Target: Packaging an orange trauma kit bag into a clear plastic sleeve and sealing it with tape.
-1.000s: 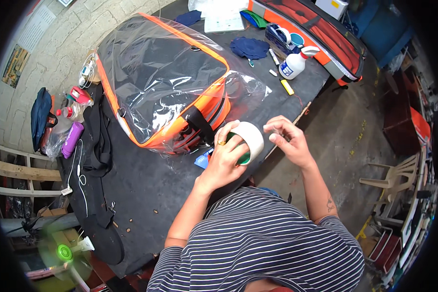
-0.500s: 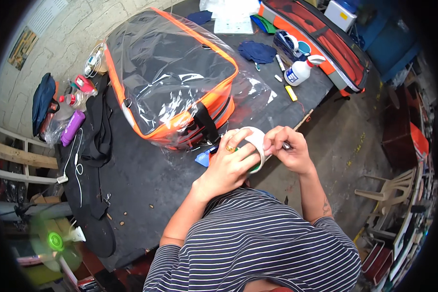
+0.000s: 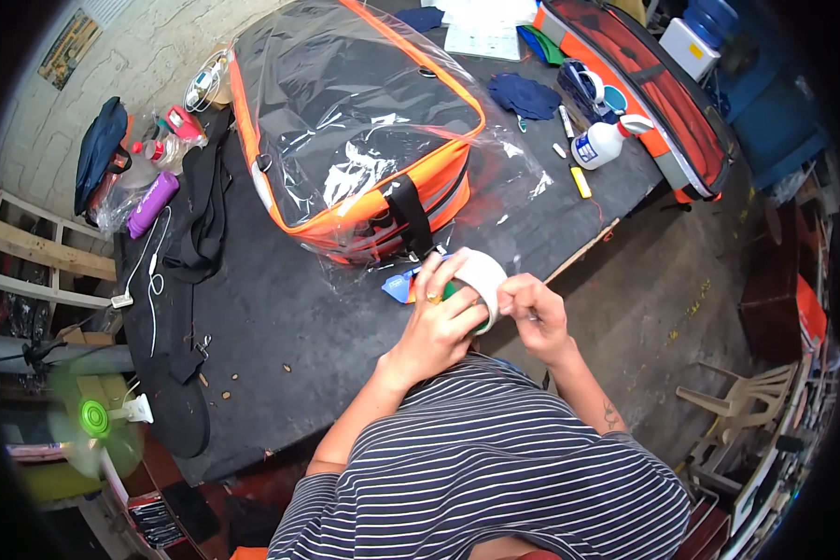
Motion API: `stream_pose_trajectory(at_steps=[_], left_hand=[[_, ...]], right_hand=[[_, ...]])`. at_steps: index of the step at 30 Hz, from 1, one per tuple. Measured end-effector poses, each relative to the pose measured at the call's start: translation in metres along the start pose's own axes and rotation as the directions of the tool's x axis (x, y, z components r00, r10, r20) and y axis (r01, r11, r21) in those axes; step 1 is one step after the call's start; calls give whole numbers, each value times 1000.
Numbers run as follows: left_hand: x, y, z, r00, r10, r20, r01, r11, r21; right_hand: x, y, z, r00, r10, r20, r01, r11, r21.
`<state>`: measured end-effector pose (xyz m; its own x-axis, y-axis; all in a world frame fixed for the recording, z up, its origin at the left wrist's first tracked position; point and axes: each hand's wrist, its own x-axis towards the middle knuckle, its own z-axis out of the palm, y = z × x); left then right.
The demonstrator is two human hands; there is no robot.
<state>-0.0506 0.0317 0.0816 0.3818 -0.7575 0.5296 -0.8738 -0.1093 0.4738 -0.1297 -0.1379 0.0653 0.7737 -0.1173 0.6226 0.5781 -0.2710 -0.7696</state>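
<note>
My left hand point(image 3: 439, 322) grips a roll of white tape point(image 3: 483, 276) from its left side, with fingers over the rim and into the green-lined core. My right hand point(image 3: 539, 317) is closed in a pinch at the roll's right edge; whatever small piece lies between the fingertips is hidden. Just beyond the roll lies a blue and orange item point(image 3: 400, 287), partly covered by my left hand. Past my hands, a black and orange bag point(image 3: 345, 140) rests on the table under a clear plastic sheet point(image 3: 513, 168).
The dark table point(image 3: 280, 317) carries black straps point(image 3: 203, 210), a white cable point(image 3: 154, 275), and a purple bottle point(image 3: 153, 203) on the left. At right are a white spray bottle point(image 3: 599, 146), a yellow marker point(image 3: 581, 182) and an open red-lined bag point(image 3: 644, 84). A fan point(image 3: 95, 418) spins lower left.
My view has shifted, so the table scene sits a little differently. My right hand remains pinched at the tape roll, and its fingers have turned slightly. My left hand keeps its hold.
</note>
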Motion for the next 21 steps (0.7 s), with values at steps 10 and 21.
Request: stream_pose_trajectory(at_steps=[10,21], left_hand=[[0,-3,9,977,96,-188,-97,995,6],[6,0,10,949,26,-313,-33,999,-19]], right_hand=[[10,-14,-5,913,333,-237,-199,869,453],[20,-22,-1,932,230,-280,-187,967,172]])
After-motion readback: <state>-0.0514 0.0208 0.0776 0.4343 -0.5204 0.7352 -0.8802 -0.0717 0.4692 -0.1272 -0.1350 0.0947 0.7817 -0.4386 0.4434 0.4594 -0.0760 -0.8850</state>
